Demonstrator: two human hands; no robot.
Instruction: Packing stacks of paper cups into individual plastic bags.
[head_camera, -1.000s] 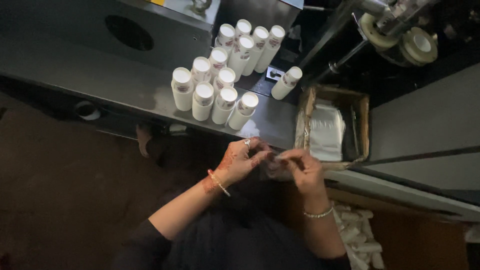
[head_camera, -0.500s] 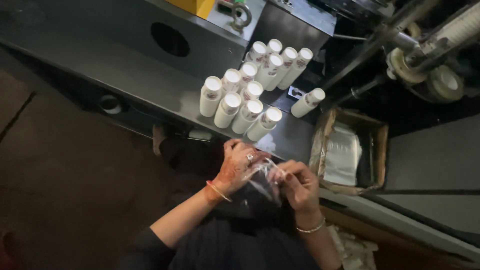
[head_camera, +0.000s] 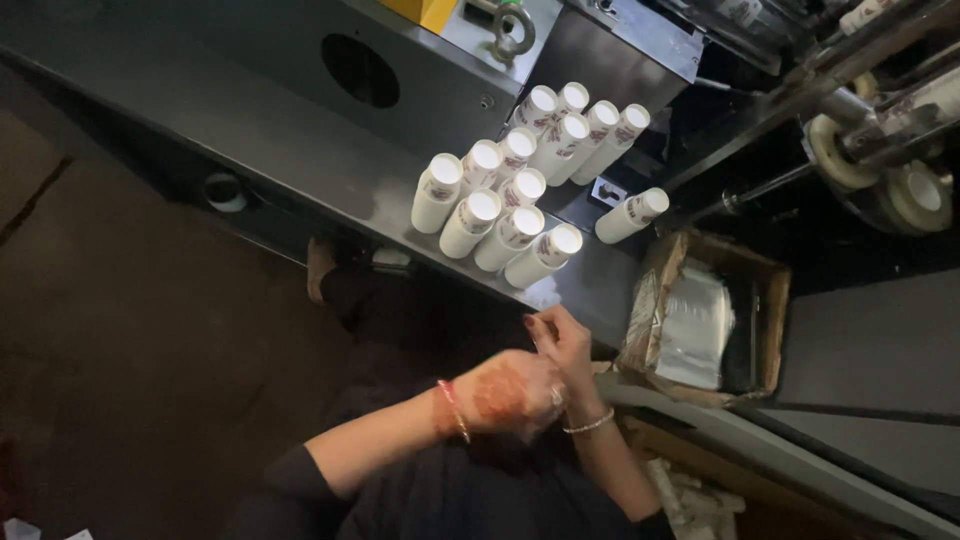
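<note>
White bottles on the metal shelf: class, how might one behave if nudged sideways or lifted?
The white bottles look tall and narrow, so one probably tips easily. Packed close, a falling one may topple neighbours. Being round, it would likely roll along the metal shelf.

Work ledge with grouped bottles, box to the right, hands at the near edge.
Cluster of bottles (head_camera: 520, 190) stands on the metal ledge (head_camera: 300, 150), centre; a lone bottle (head_camera: 632, 215) lies just right of it. Cardboard box (head_camera: 705, 320) sits right and nearer, with plastic bags (head_camera: 695, 325) in it. Left hand (head_camera: 510, 392) and right hand (head_camera: 562, 345) touch, near of the cluster. Tape rolls (head_camera: 885, 180) far right.
</note>
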